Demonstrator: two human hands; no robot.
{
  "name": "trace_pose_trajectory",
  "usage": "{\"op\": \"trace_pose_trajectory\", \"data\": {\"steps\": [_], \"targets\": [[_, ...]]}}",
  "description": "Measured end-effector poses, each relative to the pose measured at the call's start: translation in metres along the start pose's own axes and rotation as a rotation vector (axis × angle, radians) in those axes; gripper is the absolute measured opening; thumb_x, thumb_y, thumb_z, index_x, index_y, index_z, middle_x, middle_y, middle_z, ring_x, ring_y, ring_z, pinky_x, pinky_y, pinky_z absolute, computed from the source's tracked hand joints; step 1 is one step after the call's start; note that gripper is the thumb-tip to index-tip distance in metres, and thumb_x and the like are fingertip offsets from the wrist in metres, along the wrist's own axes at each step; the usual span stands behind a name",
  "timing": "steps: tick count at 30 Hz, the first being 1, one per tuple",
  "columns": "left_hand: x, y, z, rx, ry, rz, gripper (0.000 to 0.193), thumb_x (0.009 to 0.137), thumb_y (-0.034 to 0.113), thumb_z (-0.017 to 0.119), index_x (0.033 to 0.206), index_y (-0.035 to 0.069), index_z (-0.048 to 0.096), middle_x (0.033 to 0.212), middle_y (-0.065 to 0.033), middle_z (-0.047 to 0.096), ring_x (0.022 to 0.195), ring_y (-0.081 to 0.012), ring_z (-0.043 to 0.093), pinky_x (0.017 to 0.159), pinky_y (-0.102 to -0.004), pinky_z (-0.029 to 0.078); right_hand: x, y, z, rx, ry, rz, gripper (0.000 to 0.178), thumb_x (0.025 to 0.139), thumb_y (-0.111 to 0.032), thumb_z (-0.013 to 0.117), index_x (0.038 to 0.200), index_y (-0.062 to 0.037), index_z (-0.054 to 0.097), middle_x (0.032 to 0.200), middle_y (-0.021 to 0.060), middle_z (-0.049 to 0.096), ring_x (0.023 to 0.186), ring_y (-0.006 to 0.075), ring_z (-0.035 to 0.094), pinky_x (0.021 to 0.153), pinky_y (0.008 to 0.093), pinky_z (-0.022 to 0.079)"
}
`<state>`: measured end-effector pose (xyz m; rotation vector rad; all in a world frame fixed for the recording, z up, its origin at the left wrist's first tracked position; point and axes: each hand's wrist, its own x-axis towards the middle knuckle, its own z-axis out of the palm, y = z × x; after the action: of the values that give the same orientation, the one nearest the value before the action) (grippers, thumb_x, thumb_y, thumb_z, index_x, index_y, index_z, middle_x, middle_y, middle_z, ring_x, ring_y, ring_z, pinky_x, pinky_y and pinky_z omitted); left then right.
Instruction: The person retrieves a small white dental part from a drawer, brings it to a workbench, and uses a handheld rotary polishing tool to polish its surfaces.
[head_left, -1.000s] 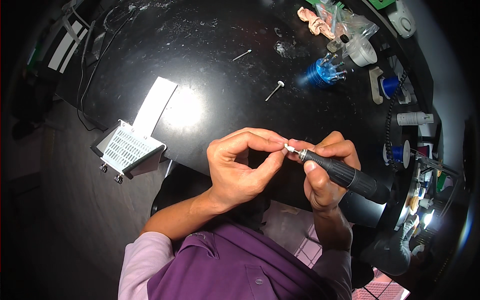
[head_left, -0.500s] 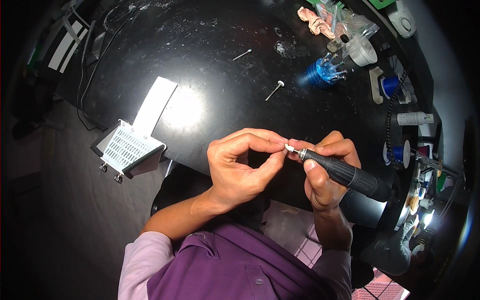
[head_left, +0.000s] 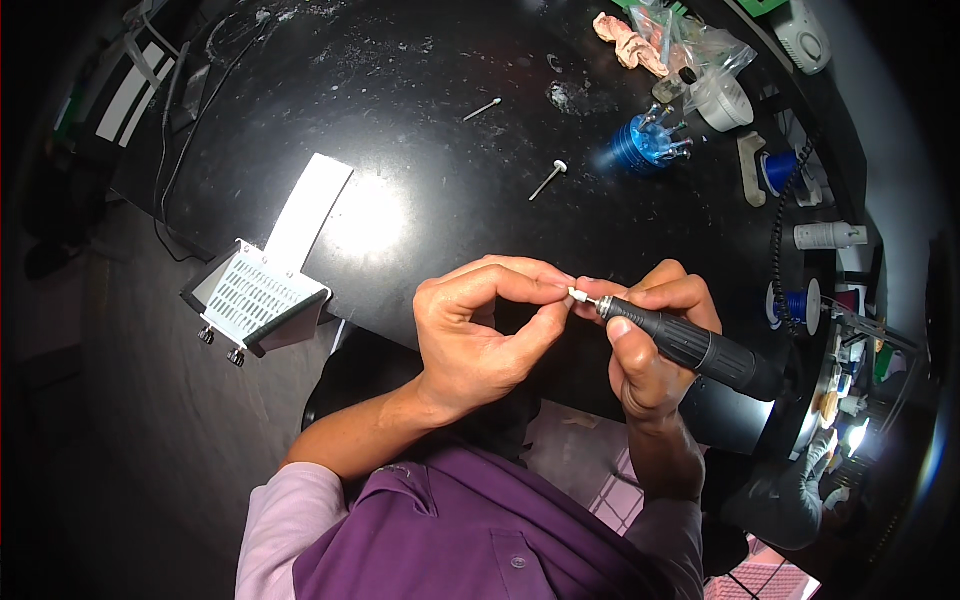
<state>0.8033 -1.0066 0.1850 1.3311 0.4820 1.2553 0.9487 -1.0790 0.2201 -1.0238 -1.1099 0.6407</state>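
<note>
My right hand (head_left: pixel 643 372) grips a black rotary handpiece (head_left: pixel 705 352), its nose aimed left and slightly away from me. From its collet sticks a short metal shank with a small white grinding tip (head_left: pixel 582 297). My left hand (head_left: pixel 478 335) pinches a tiny white piece (head_left: pixel 572 291) between thumb and index finger, right against the tip. Fingertips hide most of that piece, so its exact shape is unclear. Both hands meet just above the table's near edge. Beyond them on the black table lie a loose disc-headed bit (head_left: pixel 548 180) and a thin white-tipped bit (head_left: pixel 482 110).
A blue bur holder (head_left: pixel 640 146) with several bits stands back right, near a white jar (head_left: pixel 724 106) and plastic bags. Blue wire spools (head_left: pixel 796 307) and a white bottle (head_left: pixel 830 236) line the right side. A slotted metal box (head_left: pixel 258 293) sits at the left edge.
Hardly anything differs. The hands and handpiece keep their place, with only a very slight shift at the white tip and the pinched piece.
</note>
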Motion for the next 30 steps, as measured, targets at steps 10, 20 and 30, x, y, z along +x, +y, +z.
{"op": "trace_pose_trajectory", "data": {"steps": [10,20,30], "targets": [[0.002,0.002,0.0,-0.061,-0.024,-0.063,0.014,0.08,-0.014,0.072,0.089,-0.005,0.069,0.096,-0.0194,0.072,0.09,-0.0217,0.071,0.082,-0.0324,0.058,0.0,0.0,-0.001,0.035,0.01,0.008,0.021,0.079,0.012,0.059,0.097,0.0046,0.05,0.087,0.0108,0.051,0.087,0.0362,0.073,0.077,0.0423,0.065],[0.002,0.006,0.0,-0.074,-0.026,-0.086,0.014,0.081,-0.014,0.071,0.091,-0.005,0.068,0.096,-0.0204,0.072,0.09,-0.0219,0.071,0.082,-0.0321,0.057,0.0,-0.002,0.002,-0.02,0.026,0.012,0.021,0.079,0.012,0.06,0.097,0.0048,0.051,0.086,0.0107,0.052,0.088,0.0365,0.073,0.078,0.0424,0.065],[0.01,0.006,-0.01,-0.309,-0.122,-0.352,0.011,0.088,-0.011,0.069,0.096,-0.005,0.065,0.1,-0.0207,0.072,0.095,-0.0217,0.071,0.087,-0.032,0.057,0.0,-0.002,0.001,0.024,0.051,0.011,0.021,0.078,0.01,0.061,0.096,0.0051,0.052,0.085,0.01,0.051,0.075,0.0248,0.07,0.081,0.0461,0.065]]}}
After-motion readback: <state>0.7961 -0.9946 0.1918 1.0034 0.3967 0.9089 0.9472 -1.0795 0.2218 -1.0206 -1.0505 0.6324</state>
